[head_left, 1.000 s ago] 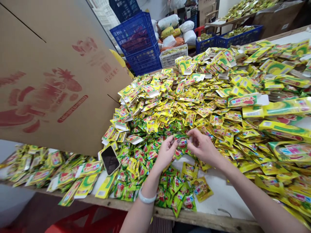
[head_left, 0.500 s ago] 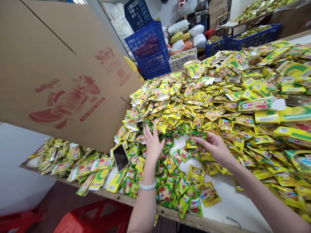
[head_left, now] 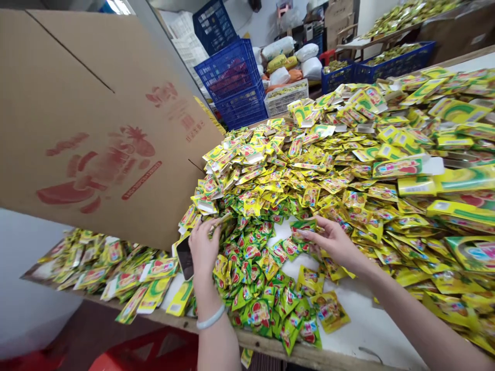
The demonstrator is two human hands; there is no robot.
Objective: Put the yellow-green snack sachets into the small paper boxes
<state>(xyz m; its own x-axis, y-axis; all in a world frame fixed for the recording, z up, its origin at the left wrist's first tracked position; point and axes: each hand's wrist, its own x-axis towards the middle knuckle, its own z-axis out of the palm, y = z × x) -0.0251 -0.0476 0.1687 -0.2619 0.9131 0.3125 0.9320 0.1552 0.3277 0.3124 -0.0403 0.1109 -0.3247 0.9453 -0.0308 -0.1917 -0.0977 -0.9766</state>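
My right hand (head_left: 334, 241) pinches a green candy packet (head_left: 302, 228) printed with a red fruit, over a small bare patch of the white tabletop. On the left, my left hand (head_left: 204, 243) has its fingers curled together at the edge of the heap. A thin yellowish edge shows by its fingertips, too blurred to name. A black-screened phone (head_left: 184, 257) lies beside that hand, partly covered by it. Between the hands and below them spreads a pile of green packets (head_left: 259, 312). Two yellow packets (head_left: 330, 310) lie near the front.
A large brown carton (head_left: 96, 129) stands tilted at the left. Flat yellow boxes (head_left: 410, 167) and yellow packets cover the table's right side. The table's wooden front edge (head_left: 278, 348) runs below, with a red stool (head_left: 147, 353) underneath. Blue crates (head_left: 235, 82) are stacked behind.
My left hand has moved left from the green packets toward the phone, and its spread fingers have curled together. My right hand keeps its hold on the green packet. The view has shifted slightly.
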